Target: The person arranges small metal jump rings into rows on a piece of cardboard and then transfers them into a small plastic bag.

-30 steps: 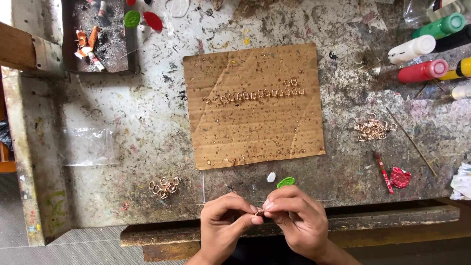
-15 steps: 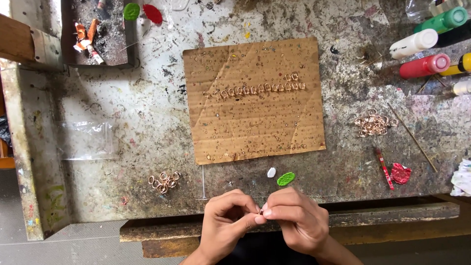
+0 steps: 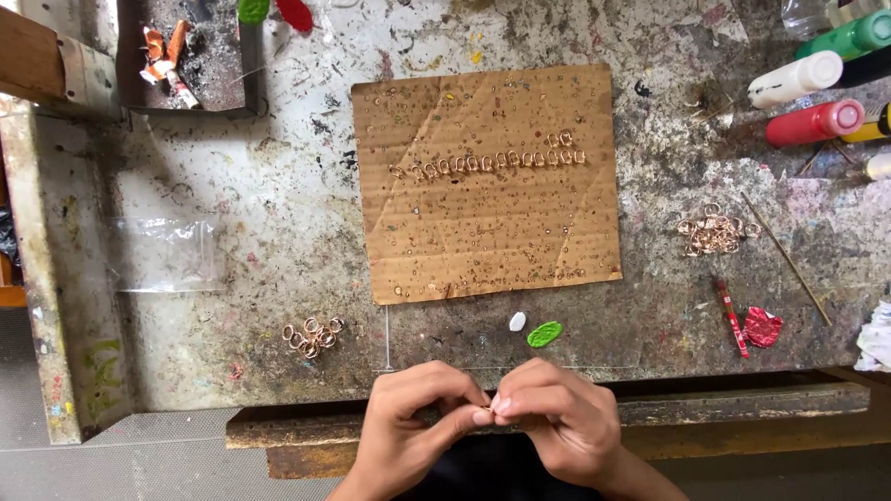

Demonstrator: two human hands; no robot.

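A clear plastic bag [image 3: 162,252] lies flat, left of the cardboard [image 3: 487,186].

Two hands, the left hand [image 3: 408,422] and the right hand [image 3: 557,417], meet just below one cardboard sheet [image 3: 487,241]. On that sheet lies one row of copper rings [image 3: 487,161], too small to count exactly. Two loose ring piles flank it: one lower left [image 3: 311,336], one to the right [image 3: 713,232]. Upper right of the cardboard lie one white bottle [image 3: 794,79], one red bottle [image 3: 812,122] and one green bottle [image 3: 849,35].
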